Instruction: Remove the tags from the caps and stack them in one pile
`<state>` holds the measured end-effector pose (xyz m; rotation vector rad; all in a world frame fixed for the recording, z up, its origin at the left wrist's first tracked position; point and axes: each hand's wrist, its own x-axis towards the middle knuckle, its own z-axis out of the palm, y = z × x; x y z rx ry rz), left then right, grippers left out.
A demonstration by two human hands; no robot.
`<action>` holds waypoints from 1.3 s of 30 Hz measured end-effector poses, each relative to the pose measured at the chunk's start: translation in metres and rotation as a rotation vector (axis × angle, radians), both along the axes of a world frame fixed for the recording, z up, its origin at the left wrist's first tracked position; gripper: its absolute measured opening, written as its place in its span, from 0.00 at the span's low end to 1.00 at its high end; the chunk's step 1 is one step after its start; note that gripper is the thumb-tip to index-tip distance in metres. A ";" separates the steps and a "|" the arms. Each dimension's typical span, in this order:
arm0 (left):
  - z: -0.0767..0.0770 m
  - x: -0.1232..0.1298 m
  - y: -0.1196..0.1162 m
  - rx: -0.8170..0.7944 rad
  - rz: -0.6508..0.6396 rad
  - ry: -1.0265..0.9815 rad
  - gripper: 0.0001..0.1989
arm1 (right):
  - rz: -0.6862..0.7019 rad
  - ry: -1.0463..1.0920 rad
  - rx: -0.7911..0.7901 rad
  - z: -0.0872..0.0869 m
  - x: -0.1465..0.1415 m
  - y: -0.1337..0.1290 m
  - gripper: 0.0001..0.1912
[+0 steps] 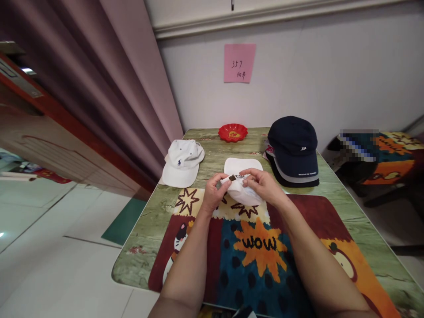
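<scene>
Between my two hands is a white cap (245, 196), its brim pointing away from me toward the wall. My left hand (214, 193) pinches the cap's strap at the left, beside a small dark buckle or patch. With thumb and fingers my right hand (263, 183) grips the strap's right side, near some dark lettering. The cap is just above the far edge of a colourful mat (215, 247) printed "WOW". Left of my hands a second white cap (183, 162) with a small blue logo rests on the table.
Stacked caps, a navy cap (291, 137) on top, stand at the right of the green wood-patterned table (139, 238). A red scalloped dish (232, 132) sits by the wall under a pink note (240, 63). A purple curtain (132, 57) hangs at the left.
</scene>
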<state>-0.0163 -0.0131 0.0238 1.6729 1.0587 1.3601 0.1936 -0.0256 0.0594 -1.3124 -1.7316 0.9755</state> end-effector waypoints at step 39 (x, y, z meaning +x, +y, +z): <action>-0.001 0.016 -0.008 0.056 0.256 0.038 0.08 | -0.174 -0.251 0.227 0.005 -0.028 -0.010 0.10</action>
